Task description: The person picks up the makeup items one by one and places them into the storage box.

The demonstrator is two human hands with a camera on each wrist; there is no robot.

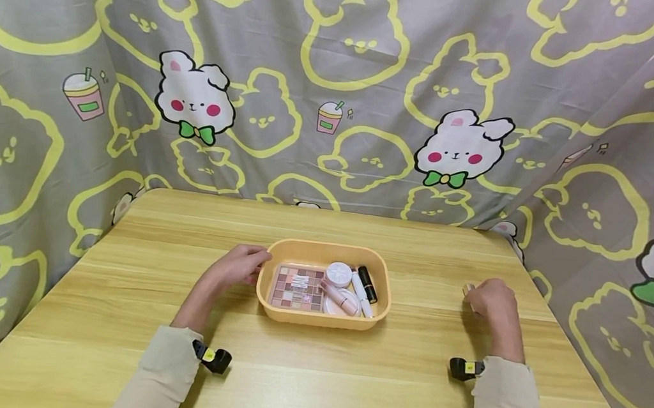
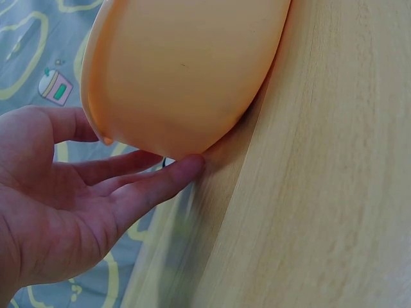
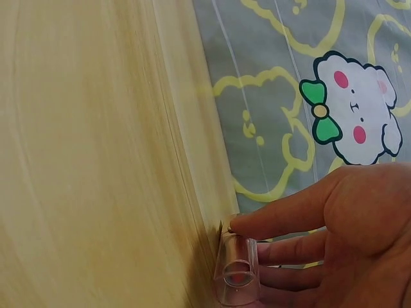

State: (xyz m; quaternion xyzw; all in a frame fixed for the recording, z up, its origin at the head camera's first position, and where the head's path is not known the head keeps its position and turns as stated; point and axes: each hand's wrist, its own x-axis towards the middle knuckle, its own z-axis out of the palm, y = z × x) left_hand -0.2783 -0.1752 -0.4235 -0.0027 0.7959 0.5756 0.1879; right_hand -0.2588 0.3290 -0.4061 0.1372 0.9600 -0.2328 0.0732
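Note:
A yellow-orange plastic basket [image 1: 323, 320] stands mid-table. It holds an eyeshadow palette [image 1: 297, 287], a round white compact [image 1: 339, 274], a pink tube [image 1: 340, 296] lying over another round white case, a white tube [image 1: 361, 292] and a black tube [image 1: 367, 284]. My left hand [image 1: 239, 265] grips the basket's left end; in the left wrist view one digit meets the rim and other fingers [image 2: 160, 183] touch low on the wall. Well to the right, my right hand [image 1: 494, 298] pinches a small clear-ended tube [image 3: 237, 273], perhaps a lipstick, close to the tabletop.
The wooden table [image 1: 313, 382] ends at a patterned grey curtain [image 1: 365, 162] at the back, which also hangs at both sides. Each sleeve cuff carries a small black camera, the left one [image 1: 217, 358] and the right one [image 1: 462, 368].

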